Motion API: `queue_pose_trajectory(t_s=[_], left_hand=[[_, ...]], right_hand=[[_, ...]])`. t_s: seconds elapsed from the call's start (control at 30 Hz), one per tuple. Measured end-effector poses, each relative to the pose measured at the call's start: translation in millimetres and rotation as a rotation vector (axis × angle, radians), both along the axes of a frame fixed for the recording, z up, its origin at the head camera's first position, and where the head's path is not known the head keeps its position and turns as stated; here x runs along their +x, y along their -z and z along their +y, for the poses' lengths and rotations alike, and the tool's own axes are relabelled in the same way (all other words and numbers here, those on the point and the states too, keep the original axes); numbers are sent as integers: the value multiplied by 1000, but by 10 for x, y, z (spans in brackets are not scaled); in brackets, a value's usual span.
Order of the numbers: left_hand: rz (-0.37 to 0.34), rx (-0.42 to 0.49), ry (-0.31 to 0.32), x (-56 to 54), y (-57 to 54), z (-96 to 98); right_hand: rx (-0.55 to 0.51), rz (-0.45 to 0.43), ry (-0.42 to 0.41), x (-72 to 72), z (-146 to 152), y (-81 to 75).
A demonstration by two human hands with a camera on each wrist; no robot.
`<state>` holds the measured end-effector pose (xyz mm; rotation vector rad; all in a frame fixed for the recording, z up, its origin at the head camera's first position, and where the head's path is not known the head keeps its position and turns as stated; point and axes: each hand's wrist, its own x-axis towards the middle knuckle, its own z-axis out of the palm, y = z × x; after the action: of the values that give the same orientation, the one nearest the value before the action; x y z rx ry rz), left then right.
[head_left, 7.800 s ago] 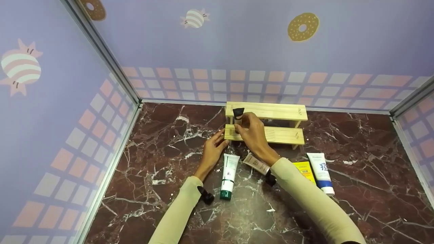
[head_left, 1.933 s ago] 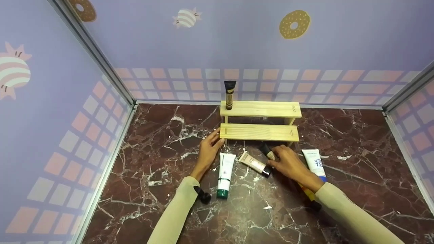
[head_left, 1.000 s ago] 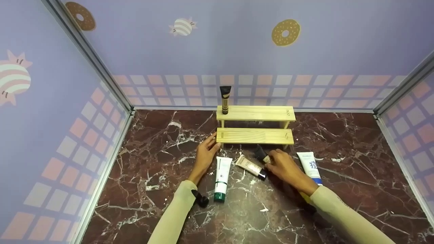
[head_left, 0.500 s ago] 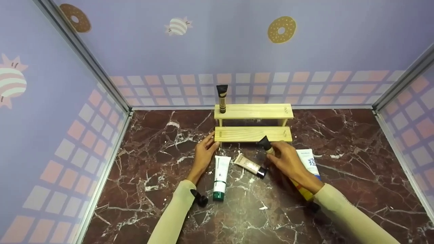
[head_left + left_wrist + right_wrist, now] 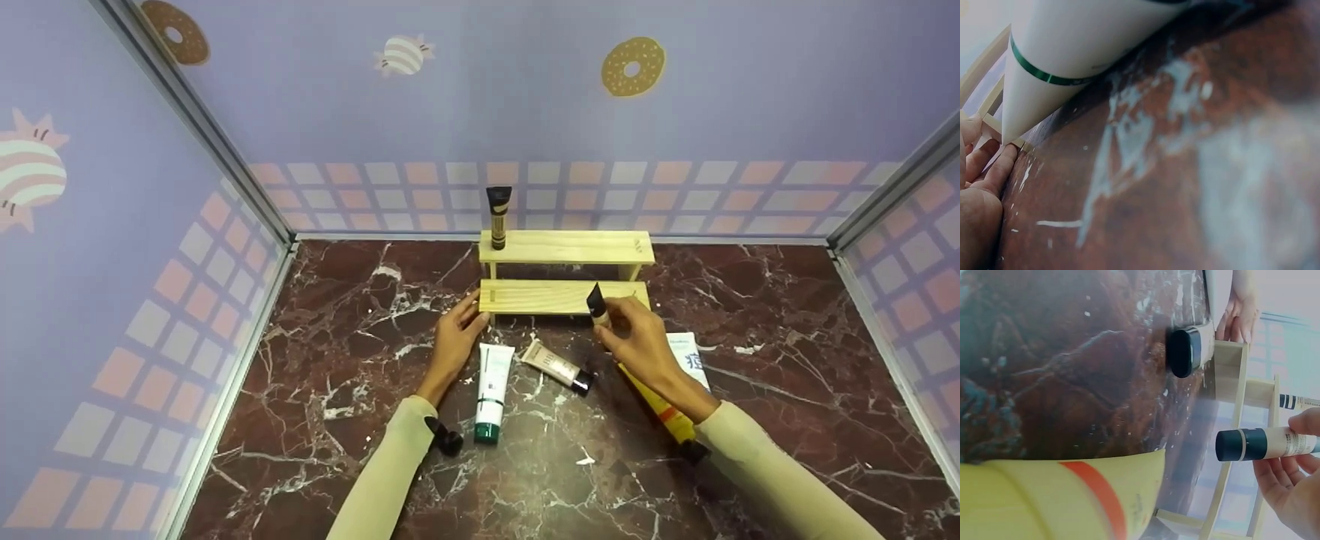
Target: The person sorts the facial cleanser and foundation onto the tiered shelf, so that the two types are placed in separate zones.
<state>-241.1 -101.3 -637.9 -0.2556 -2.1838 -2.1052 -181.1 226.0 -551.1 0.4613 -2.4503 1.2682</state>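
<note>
Marbled tabletop (image 5: 540, 487): wooden rack (image 5: 566, 247) is being touched at one end by the left hand (image 5: 454, 337), fingers extended; black-and-beige tube (image 5: 598, 307) is being pinched by the right hand (image 5: 641, 341) near the other end, toppling perhaps being invited by its narrow cap (image 5: 1241, 444).

Small tube (image 5: 598, 304) raised off tabletop (image 5: 555, 487), now nearly upright

2 close-fitting cream sleeves (image 5: 397, 457)

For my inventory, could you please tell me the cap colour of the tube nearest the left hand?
The cap is green, clearest in the head view.
</note>
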Motion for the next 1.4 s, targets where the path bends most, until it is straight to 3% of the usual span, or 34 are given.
queue_pose_trajectory(t_s=[0.27, 0.67, 0.9, 1.13, 1.4], left_hand=[[1, -29, -20, 12, -23, 2], [-11, -7, -1, 3, -16, 7], [-9, -17, -13, -9, 6, 10], [-6, -13, -13, -6, 10, 6], [-1, -27, -18, 0, 1, 12]], right_hand=[[-150, -39, 18, -131, -82, -110], [-208, -3, 21, -337, -186, -218], [-269, -8, 63, -403, -223, -270], [-306, -18, 62, -313, -330, -636], [-347, -41, 58, -602, -265, -471]])
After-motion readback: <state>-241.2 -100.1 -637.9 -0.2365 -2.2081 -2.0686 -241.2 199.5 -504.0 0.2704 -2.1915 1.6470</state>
